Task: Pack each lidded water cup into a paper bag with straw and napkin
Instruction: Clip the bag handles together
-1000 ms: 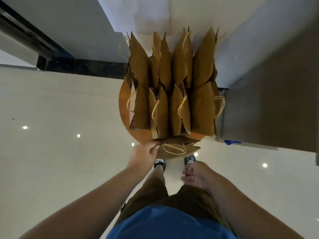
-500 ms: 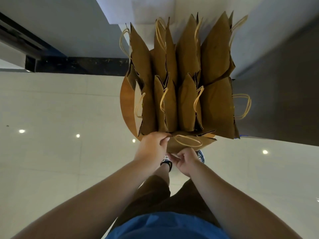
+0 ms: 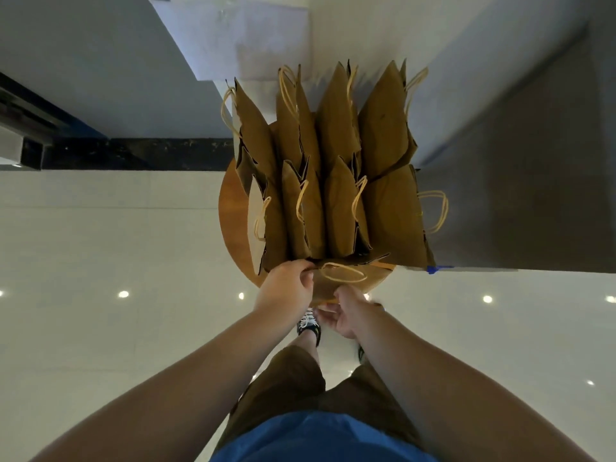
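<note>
Several brown paper bags [image 3: 336,208] with tan cord handles stand packed upright on a small round wooden table [image 3: 233,221]. One more paper bag [image 3: 343,278] lies flat at the table's near edge, its handle loop facing up. My left hand [image 3: 286,288] pinches this flat bag's top left corner. My right hand [image 3: 350,311] holds its near lower edge from below, fingers curled under it. No cup, straw or napkin shows in the head view.
Pale glossy floor tiles [image 3: 100,295] with light reflections spread around the table. A grey cabinet or wall [image 3: 533,195] stands right of it, with blue tape [image 3: 436,269] at its base. A dark skirting [image 3: 133,153] runs along the left wall. My feet stand just under the table.
My right hand rose from beside my leg to the flat bag's near edge and took hold of it. My left hand stayed on the bag's corner. The view moved closer to the table.
</note>
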